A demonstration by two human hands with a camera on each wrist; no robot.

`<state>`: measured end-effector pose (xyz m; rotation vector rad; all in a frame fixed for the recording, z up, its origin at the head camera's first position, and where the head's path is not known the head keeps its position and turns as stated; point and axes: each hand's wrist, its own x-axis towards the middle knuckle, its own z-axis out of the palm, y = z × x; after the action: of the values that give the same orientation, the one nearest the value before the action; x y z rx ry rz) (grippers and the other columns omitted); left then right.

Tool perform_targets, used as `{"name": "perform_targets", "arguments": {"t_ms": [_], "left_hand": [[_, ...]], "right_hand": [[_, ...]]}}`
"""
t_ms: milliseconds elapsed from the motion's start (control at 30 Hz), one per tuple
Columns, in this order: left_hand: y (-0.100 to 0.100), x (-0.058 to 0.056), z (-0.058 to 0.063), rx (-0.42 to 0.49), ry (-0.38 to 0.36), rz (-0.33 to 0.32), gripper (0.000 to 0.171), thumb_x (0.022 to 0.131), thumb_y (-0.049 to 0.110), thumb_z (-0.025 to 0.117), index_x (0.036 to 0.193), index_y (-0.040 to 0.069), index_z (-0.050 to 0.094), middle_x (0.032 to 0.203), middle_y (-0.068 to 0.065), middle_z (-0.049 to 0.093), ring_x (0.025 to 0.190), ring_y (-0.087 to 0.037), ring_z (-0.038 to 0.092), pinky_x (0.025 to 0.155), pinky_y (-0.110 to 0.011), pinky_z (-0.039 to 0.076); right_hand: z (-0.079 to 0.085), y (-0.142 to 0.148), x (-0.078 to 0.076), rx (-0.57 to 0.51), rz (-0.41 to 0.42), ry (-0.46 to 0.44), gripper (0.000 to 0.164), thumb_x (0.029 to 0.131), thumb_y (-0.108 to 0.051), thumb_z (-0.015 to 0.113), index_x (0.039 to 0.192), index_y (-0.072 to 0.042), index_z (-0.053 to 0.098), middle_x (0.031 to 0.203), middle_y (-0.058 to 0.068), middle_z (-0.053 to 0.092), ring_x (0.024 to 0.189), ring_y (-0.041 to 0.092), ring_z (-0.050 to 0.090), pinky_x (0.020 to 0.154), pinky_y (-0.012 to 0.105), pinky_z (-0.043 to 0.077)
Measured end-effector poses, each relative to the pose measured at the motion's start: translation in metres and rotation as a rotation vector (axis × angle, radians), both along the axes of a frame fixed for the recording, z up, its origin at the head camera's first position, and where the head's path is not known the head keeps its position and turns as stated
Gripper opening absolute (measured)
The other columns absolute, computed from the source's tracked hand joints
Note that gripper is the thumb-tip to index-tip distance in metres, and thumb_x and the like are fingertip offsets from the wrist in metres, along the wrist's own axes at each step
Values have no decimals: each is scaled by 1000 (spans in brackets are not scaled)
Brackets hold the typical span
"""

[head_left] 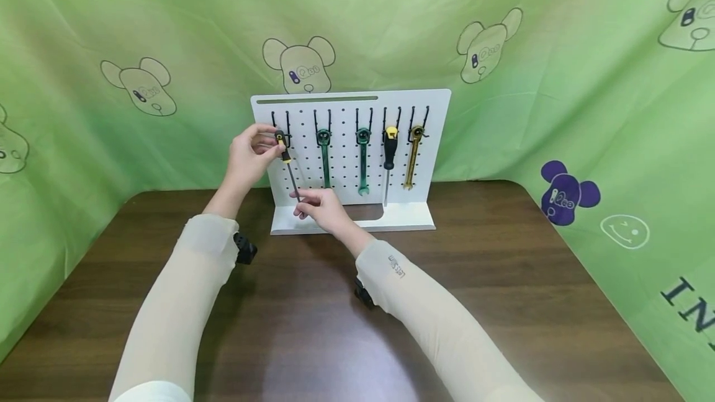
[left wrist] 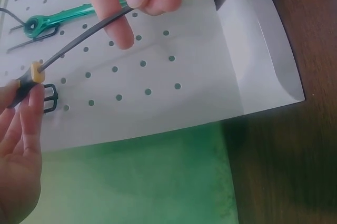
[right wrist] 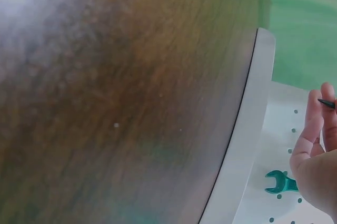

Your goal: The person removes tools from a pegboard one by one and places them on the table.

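A slim screwdriver with a black and yellow handle (head_left: 283,149) slants downward in front of the white pegboard (head_left: 343,160), at its left end. My left hand (head_left: 249,157) pinches the handle between thumb and fingers, beside the leftmost black hook (head_left: 287,123). Whether the handle rests on that hook, I cannot tell. Lower down, my right hand (head_left: 324,208) pinches the dark shaft (left wrist: 87,37) near its tip with thumb and fingers. In the right wrist view the pointed tip (right wrist: 326,102) pokes out past the fingers.
Along the board hang a green wrench (head_left: 326,157), a second green wrench (head_left: 363,163), a black screwdriver with a yellow top (head_left: 390,151) and a gold wrench (head_left: 413,157). The board stands on a brown wooden table (head_left: 475,278). Behind it hangs a green curtain (head_left: 391,30).
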<state>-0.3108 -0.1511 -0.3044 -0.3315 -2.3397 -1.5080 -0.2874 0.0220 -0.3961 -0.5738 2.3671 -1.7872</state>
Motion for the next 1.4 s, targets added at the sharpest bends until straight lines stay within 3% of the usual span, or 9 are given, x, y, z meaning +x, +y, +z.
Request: {"name": "perform_targets", "arguments": {"t_ms": [433, 767, 1067, 1400], "left_hand": [[-5, 3, -1, 44, 21, -9, 35, 90, 5, 72, 122, -3, 61, 108, -27, 69, 72, 5, 63, 74, -12, 54], [-4, 11, 0, 23, 21, -6, 37, 90, 10, 73, 123, -1, 62, 107, -26, 70, 72, 6, 62, 73, -11, 52], [-4, 18, 0, 30, 31, -28, 38, 90, 12, 73, 124, -1, 62, 106, -27, 70, 71, 4, 63, 70, -11, 51], [-4, 27, 2, 35, 33, -28, 39, 90, 13, 73, 125, 0, 62, 107, -26, 70, 72, 5, 63, 70, -10, 51]], "right_hand": [[2, -2, 8, -10, 27, 10, 30, 96, -1, 61, 126, 1, 66, 91, 23, 74, 72, 13, 67, 79, 27, 60], [2, -3, 16, -29, 38, -3, 31, 97, -3, 61, 127, -2, 66, 94, 22, 74, 77, 16, 69, 84, 27, 59], [1, -3, 24, -86, 69, 27, 30, 96, 2, 60, 126, 6, 64, 92, 27, 72, 72, 9, 66, 78, 26, 60], [4, -2, 33, -118, 92, 45, 30, 95, 4, 60, 124, 9, 63, 90, 30, 71, 75, 27, 69, 77, 30, 60]]}}
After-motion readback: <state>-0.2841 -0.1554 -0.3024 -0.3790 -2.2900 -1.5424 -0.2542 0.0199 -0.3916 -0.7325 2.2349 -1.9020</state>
